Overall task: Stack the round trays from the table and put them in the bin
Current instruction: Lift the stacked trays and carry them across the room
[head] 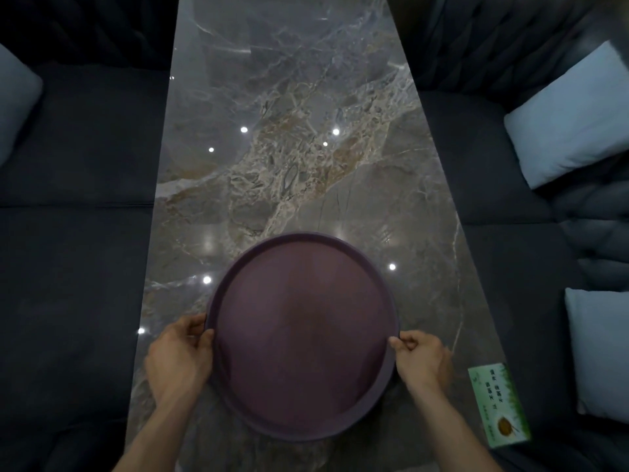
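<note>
A large round purple tray [301, 335] with a raised rim fills the near part of the grey marble table [289, 148]. My left hand [180, 356] grips the tray's left rim, thumb over the edge. On the opposite side my right hand [420, 357] pinches the right rim. Whether other trays lie stacked beneath it cannot be told from above. No bin is in view.
A green and white box [498, 405] lies at the table's near right edge. Dark sofas [75, 233] flank the table on both sides, with pale blue cushions [571, 117] on the right one and another cushion [17, 97] at the far left.
</note>
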Demonstrator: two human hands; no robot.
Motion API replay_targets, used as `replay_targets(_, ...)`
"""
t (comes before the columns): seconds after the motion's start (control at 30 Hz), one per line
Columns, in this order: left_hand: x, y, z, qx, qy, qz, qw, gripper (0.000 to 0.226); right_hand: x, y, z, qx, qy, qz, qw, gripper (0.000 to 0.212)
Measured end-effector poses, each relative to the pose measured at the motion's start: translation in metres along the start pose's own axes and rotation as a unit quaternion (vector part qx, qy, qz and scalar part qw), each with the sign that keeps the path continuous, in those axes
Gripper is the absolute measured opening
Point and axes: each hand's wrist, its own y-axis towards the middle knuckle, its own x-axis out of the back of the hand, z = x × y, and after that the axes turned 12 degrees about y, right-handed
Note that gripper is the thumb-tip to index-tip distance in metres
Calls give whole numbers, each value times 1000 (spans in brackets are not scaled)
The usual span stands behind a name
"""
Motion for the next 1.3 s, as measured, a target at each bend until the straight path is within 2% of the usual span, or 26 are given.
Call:
replay_targets(0.57,-3,6,8,17,-20,3,1000,19,-3,10,-12,-4,18,22,1000,16)
replay_targets(0.7,-3,19,11,60,-56,76,994,17,-7,16,-16,-27,86,52,995,15)
replay_targets(0.8,-6,28,16,75,-77,123,987,26,-13,16,-21,-50,190,93,976,31)
replay_targets(0.87,-12,31,17,79,-113,162,977,34,-17,19,-21,-60,210,114,969,24)
replay_targets(0.93,-15,31,15,91,-137,182,970,32,-17,22,-18,-53,200,115,972,17)
replay_targets(1.07,-11,32,8,94,-148,142,974,33,-5,26,-1,-32,201,114,973,30)
replay_targets(1.3,50,48,-40,59,-226,96,968,34,48,40,82,56,249,120,959,24)
